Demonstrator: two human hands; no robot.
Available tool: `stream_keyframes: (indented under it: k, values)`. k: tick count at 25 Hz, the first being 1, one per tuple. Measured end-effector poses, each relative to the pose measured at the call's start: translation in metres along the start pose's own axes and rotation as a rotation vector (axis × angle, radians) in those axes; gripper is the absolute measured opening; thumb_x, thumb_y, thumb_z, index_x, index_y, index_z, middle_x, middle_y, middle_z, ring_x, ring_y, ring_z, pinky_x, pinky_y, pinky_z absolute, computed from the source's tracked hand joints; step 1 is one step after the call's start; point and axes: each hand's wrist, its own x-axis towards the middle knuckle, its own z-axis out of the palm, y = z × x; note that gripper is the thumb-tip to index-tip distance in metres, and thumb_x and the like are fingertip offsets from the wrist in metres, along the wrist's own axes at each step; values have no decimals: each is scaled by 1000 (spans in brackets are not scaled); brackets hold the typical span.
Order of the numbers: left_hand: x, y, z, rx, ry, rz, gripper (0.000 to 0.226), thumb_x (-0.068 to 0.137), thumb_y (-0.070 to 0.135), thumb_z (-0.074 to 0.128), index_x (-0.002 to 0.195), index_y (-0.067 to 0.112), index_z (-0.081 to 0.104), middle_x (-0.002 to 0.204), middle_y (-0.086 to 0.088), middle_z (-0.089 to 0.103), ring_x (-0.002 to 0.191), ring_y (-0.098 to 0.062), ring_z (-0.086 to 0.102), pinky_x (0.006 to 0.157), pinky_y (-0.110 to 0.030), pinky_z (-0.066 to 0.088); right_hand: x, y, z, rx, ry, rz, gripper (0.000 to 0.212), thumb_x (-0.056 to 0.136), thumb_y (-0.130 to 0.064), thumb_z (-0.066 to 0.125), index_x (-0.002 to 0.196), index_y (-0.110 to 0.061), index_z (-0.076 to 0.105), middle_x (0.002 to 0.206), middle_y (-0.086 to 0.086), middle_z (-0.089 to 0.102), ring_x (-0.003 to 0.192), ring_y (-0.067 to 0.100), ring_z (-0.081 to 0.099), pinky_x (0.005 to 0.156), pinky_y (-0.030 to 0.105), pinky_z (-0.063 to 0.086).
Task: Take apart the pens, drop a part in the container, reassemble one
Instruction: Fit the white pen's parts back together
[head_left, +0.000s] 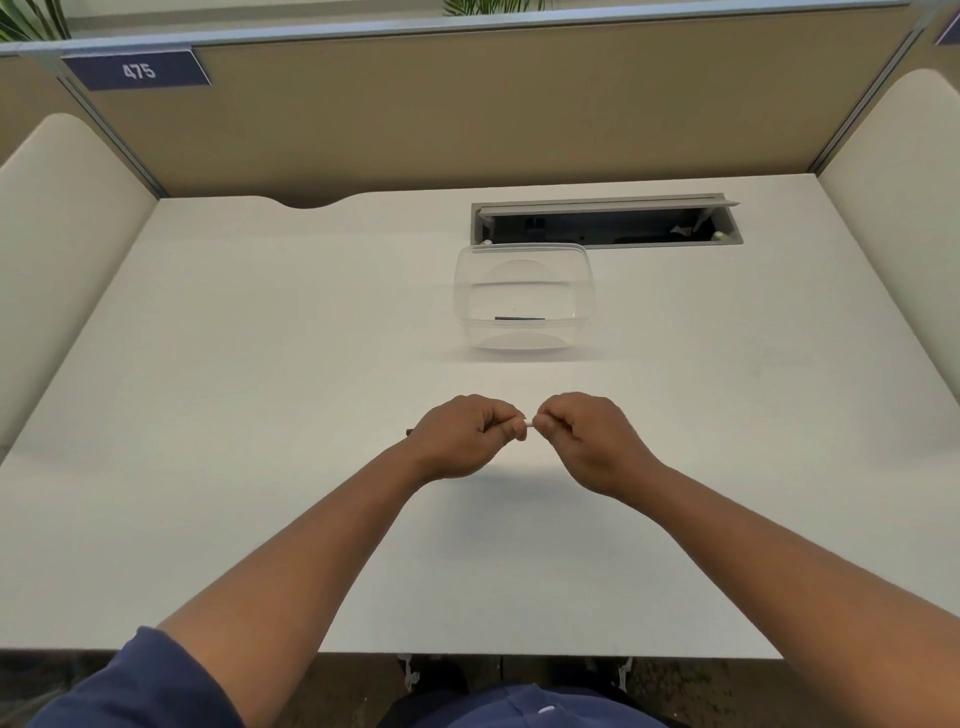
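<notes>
Both hands, left hand (460, 434) and right hand (587, 439), pinch a thin white pen (530, 424) between fingertips; it seems light, stiff, maybe slippery.

Navy short sleeve (156, 680), bare forearms, navy trousers (519, 709).

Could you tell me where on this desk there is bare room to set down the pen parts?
The desk is bare left of the clear container, right of it up to the side panel, and between the hands and the near edge. It is tighter between the container and the open cable tray, and where the left hand and right hand hold the pen.
</notes>
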Motion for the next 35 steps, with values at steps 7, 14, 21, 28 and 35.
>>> stream_keyframes:
  k: [7,14,21,28,35]
  values:
    - [-2,1,1,86,25,-20,30,102,51,45,92,37,69,81,12,69,78,-11,61,71,-32,49,0,-7,-1,283,-99,316,30,100,-34,53,80,-18,69,66,-13,61,58,-1,53,59,22,40]
    - [-5,5,-9,-246,-137,-16,31,104,41,50,87,31,74,67,20,54,66,-2,47,69,-27,40,-9,10,-7,-245,136,-364,7,94,-14,68,98,-11,74,83,1,69,70,25,56,59,34,46]
    - [-4,15,-8,-20,-23,-6,30,102,44,49,79,41,67,60,26,56,61,1,50,63,-28,39,-8,-10,-4,-59,52,24,19,98,-18,57,82,-16,68,72,-3,61,68,20,52,59,36,46]
    - [-7,12,3,370,196,198,36,101,42,45,67,29,44,57,5,49,59,-14,46,51,-29,31,4,-14,-19,713,-303,737,28,97,-24,54,74,-15,65,60,-5,51,47,8,39,49,23,29]
    - [-3,9,-20,-152,-150,-75,29,102,42,52,84,37,74,92,20,72,95,-4,63,84,-31,50,-5,7,-8,-231,89,-311,9,95,-18,66,98,-13,74,79,1,67,69,23,54,59,34,44]
